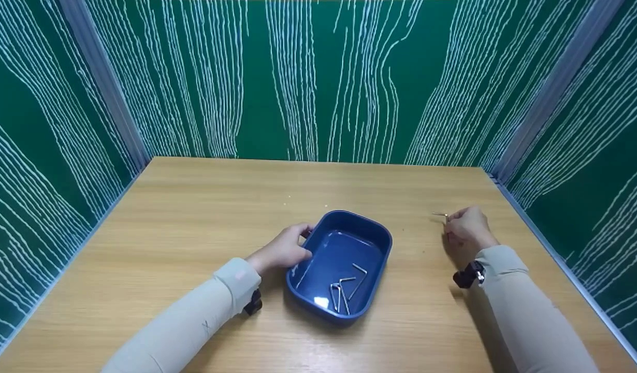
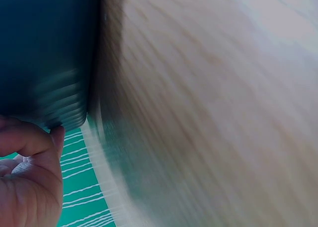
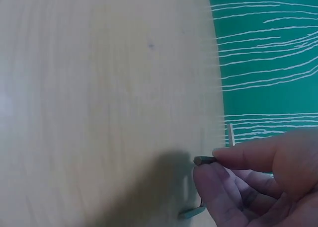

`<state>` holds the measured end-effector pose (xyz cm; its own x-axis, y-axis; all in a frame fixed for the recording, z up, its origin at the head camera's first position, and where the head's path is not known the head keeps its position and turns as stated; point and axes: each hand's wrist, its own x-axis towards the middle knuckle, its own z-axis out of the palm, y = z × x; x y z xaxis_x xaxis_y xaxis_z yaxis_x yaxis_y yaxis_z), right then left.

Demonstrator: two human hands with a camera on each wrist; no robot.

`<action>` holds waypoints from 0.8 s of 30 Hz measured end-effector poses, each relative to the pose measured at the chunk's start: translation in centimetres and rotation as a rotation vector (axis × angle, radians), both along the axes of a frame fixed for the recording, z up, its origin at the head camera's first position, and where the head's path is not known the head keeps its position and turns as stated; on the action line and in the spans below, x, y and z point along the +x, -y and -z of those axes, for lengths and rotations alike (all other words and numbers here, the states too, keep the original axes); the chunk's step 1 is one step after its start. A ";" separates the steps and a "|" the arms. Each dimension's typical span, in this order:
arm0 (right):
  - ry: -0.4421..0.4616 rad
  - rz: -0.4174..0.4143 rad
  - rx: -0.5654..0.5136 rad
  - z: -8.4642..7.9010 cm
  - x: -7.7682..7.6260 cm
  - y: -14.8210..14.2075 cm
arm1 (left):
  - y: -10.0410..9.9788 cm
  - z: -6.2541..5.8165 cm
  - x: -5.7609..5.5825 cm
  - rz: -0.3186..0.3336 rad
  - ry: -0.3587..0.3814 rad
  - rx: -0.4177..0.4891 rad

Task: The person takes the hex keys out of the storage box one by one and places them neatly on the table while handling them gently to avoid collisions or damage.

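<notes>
A deep blue plastic box [image 1: 387,254] with rounded corners sits mid-table. Three L-shaped hex keys [image 1: 361,282] lie together in its near end. My left hand [image 1: 283,248] grips the box by its left wall; the left wrist view shows the fingers [image 2: 30,142] bent against the outside of the box [image 2: 44,48]. Off to the right, apart from the box, my right hand [image 1: 468,226] pinches a hex key [image 1: 440,214] between thumb and fingertips. In the right wrist view metal ends [image 3: 203,160] stick out around the right hand [image 3: 263,177]; whether they belong to one key cannot be told.
The wooden table [image 1: 168,233] is bounded by green walls [image 1: 339,77] with white wavy lines, at the back and both sides. Grey posts [image 1: 103,77] stand at the back corners. A few tiny pale specks [image 1: 326,205] lie beyond the box.
</notes>
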<state>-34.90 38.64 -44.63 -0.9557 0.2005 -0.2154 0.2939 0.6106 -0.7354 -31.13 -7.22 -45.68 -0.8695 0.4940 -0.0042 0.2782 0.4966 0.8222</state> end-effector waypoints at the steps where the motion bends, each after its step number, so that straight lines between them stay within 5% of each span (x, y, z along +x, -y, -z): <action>1: 0.001 0.002 0.001 0.1 0.0 0.0 | 0.0 0.0 0.0 0.000 0.003 0.002; 24: 0.010 -0.034 0.126 0.8 0.3 -0.2 | -0.1 0.1 0.0 -0.005 0.001 -0.001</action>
<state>-34.65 38.86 -45.47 -0.9604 0.1939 -0.1999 0.2781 0.7075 -0.6497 -31.16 -7.11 -45.76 -0.8717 0.4900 -0.0059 0.2748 0.4988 0.8220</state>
